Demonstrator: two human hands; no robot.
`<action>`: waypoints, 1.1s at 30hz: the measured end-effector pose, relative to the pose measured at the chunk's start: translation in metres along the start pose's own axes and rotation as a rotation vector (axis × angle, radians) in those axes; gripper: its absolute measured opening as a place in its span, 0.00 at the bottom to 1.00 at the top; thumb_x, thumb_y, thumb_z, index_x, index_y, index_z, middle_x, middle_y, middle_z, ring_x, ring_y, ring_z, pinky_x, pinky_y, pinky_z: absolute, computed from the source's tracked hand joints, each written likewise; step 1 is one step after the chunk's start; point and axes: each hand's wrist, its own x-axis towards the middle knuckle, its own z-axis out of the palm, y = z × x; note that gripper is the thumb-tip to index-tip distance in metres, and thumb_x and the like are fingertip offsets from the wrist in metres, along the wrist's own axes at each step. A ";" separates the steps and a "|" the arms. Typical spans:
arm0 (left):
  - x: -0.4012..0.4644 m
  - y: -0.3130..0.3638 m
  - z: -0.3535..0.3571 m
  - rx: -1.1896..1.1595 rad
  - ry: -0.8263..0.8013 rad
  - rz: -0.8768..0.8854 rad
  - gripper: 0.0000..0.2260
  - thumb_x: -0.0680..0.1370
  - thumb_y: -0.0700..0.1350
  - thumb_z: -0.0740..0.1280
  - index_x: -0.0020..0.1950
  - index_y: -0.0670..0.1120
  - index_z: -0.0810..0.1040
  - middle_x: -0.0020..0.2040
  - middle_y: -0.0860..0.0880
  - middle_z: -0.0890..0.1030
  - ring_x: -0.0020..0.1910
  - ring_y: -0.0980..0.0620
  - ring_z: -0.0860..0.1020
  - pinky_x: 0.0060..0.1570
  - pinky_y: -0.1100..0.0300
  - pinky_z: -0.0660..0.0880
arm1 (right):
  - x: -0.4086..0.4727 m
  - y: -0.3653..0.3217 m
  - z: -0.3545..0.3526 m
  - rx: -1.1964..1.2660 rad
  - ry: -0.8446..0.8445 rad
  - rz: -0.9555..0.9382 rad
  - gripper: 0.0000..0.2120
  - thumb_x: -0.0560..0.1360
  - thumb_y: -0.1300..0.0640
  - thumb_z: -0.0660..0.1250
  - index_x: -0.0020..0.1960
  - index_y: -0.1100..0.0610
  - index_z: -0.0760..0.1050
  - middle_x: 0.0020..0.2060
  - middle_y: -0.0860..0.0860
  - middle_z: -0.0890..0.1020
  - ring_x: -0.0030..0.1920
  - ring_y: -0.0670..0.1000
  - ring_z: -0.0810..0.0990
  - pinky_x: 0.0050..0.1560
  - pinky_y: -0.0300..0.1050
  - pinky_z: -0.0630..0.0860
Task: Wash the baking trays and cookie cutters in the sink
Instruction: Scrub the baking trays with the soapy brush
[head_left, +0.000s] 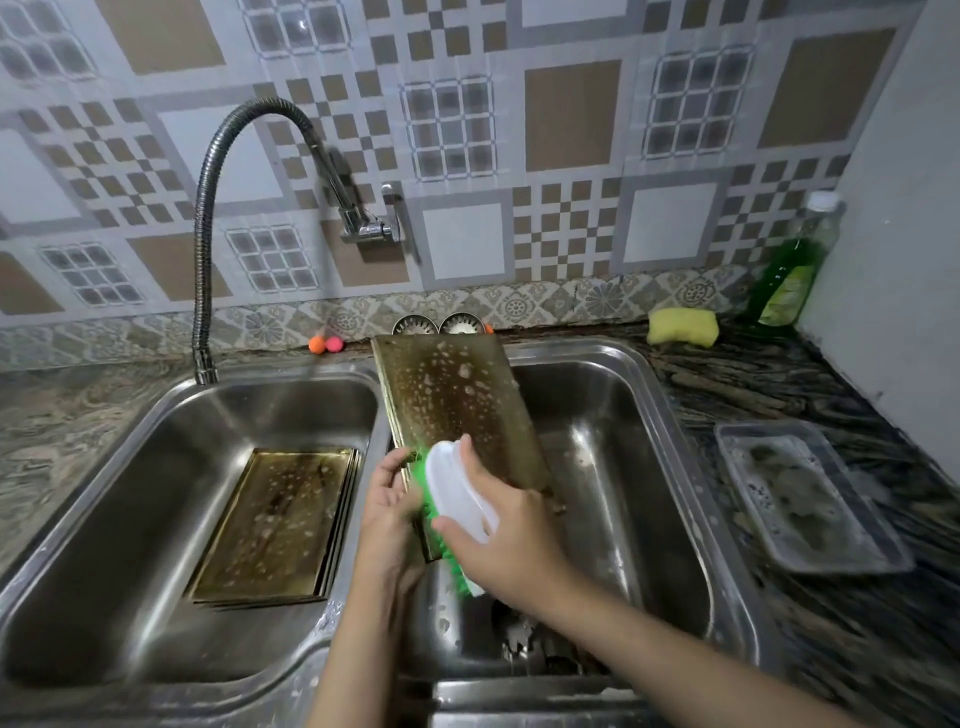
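Steel sink — right hand scrubs soapy tray.

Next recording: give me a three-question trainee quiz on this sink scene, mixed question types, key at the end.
1. True or false: the right hand holds the scrubbing brush.
2. Which basin holds the stack of trays lying flat? A) left B) right
3. Fill in: the left hand steadies the propped ____.

Key: 1 true; 2 A; 3 tray
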 end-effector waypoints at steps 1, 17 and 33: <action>0.000 0.001 -0.002 0.015 -0.013 -0.003 0.28 0.55 0.41 0.79 0.52 0.45 0.73 0.39 0.50 0.84 0.36 0.55 0.81 0.34 0.64 0.78 | 0.005 0.002 -0.001 0.018 0.015 -0.006 0.38 0.69 0.43 0.67 0.75 0.39 0.56 0.42 0.48 0.81 0.35 0.47 0.75 0.39 0.41 0.76; 0.012 0.017 -0.010 0.131 0.058 0.012 0.16 0.76 0.26 0.55 0.51 0.45 0.73 0.29 0.55 0.80 0.26 0.63 0.76 0.28 0.68 0.75 | -0.005 0.077 -0.001 0.117 0.088 0.222 0.36 0.71 0.53 0.74 0.74 0.52 0.60 0.63 0.43 0.73 0.57 0.32 0.71 0.51 0.19 0.65; 0.012 -0.016 0.003 0.112 -0.013 -0.128 0.14 0.73 0.29 0.63 0.54 0.42 0.73 0.35 0.52 0.83 0.31 0.59 0.79 0.31 0.66 0.77 | 0.030 0.045 -0.016 0.251 0.046 0.174 0.36 0.71 0.57 0.74 0.74 0.56 0.61 0.64 0.43 0.72 0.59 0.35 0.73 0.53 0.20 0.66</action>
